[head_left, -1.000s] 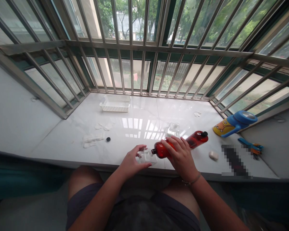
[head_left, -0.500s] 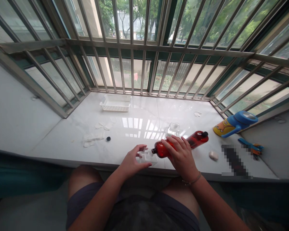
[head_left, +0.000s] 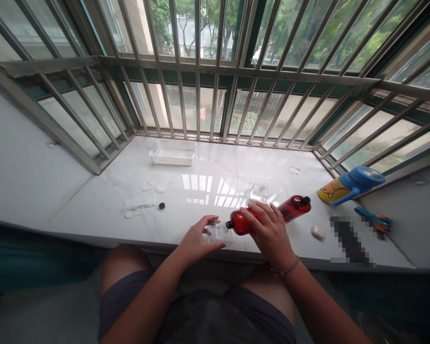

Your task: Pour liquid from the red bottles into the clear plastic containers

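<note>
Your right hand (head_left: pixel 267 227) grips a translucent red bottle (head_left: pixel 239 223), apparently pouring from two o'clock into the clear container (head_left: pixel 219 235) your left hand (head_left: pixel 195 242) clasps at nine; next likely calls for steady tilt, then righting.

A white perforated plastic basket (head_left: pixel 172 161) sits by the back edge of the windowsill (head_left: pixel 215 157), towards its left corner. Crumpled white scraps (head_left: pixel 139 207) lie towards the left edge. By the right edge are a blue-and-yellow handled flask (head_left: pixel 353 185) and a blue-and-orange tool (head_left: pixel 381 221).
</note>
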### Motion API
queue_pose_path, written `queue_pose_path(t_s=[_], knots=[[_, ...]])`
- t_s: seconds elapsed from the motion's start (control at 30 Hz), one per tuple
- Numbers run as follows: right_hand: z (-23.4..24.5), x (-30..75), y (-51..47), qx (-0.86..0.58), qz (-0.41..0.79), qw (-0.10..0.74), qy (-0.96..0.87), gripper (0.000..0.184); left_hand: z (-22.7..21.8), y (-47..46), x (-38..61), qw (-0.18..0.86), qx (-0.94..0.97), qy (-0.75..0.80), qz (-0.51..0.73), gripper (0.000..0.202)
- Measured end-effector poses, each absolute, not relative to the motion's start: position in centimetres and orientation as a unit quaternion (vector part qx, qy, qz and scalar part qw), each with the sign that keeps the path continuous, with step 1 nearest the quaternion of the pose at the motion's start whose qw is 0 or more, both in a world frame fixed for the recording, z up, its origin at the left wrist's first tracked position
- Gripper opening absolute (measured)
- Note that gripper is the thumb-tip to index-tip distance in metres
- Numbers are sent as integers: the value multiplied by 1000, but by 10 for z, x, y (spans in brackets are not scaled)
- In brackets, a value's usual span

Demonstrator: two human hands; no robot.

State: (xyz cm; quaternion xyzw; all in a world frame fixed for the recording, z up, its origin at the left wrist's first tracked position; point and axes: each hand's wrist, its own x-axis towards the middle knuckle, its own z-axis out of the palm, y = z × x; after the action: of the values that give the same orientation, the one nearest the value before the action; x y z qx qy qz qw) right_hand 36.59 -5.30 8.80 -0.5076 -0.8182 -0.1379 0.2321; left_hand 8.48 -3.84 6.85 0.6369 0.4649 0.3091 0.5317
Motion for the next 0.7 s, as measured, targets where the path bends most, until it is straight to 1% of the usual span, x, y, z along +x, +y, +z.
queue_pose_path(t_s=[0.27, 0.47, 0.7], knots=[[89, 366, -53, -508, -140, 234, -817, 60, 65, -38, 84, 532, 636, 463, 312, 76], [89, 366, -54, -507, -153, 244, -813, 52, 62, -37, 84, 530, 637, 469, 304, 77], [88, 367, -55, -504, -164, 240, -813, 52, 59, -37, 83, 524, 643, 469, 303, 77]])
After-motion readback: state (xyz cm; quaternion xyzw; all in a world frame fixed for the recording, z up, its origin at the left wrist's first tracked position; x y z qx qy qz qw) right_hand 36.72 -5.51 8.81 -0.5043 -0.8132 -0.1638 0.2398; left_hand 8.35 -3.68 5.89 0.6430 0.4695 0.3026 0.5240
